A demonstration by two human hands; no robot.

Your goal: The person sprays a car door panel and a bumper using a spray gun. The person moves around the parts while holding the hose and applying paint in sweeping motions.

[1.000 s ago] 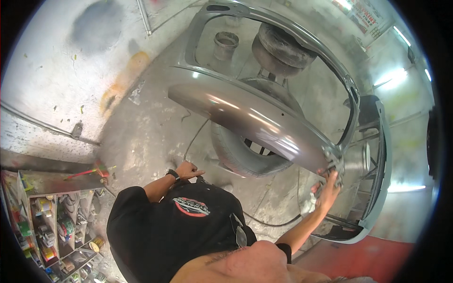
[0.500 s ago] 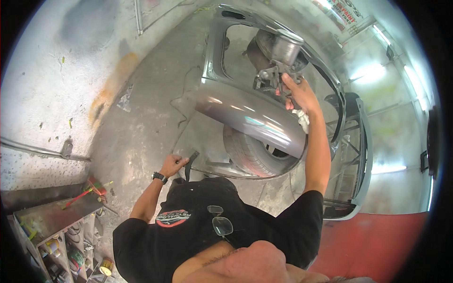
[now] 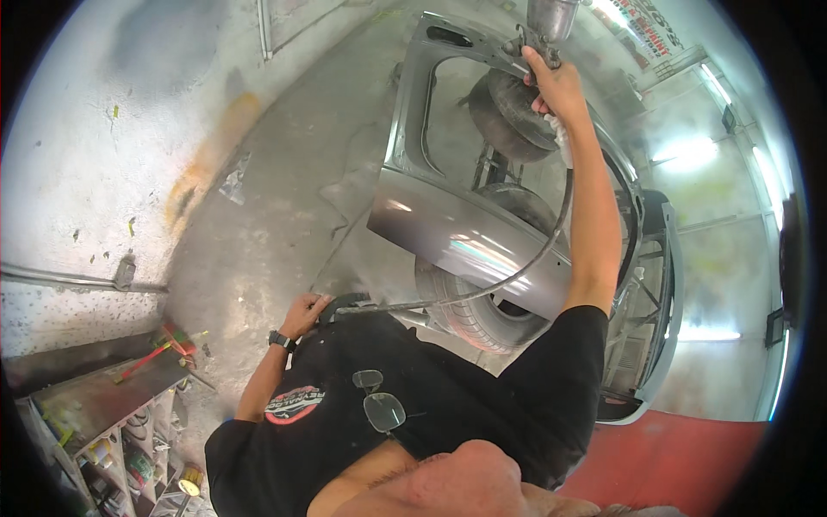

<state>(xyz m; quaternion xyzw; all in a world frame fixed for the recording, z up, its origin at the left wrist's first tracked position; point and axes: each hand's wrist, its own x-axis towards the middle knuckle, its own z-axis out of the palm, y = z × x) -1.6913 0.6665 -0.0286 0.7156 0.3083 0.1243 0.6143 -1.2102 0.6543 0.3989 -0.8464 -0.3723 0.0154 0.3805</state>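
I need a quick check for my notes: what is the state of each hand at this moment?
Left hand: closed around the black air hose, low by the waist.
Right hand: raised, closed on the spray gun above the grey car door.

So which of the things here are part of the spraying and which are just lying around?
In use:
- spray gun, gripped in the right hand
- air hose, held by the left hand
- grey car door being sprayed
- tyres behind the door

Lying about:
- shelf of cans
- red tool on the shelf top
- glasses hanging on the shirt
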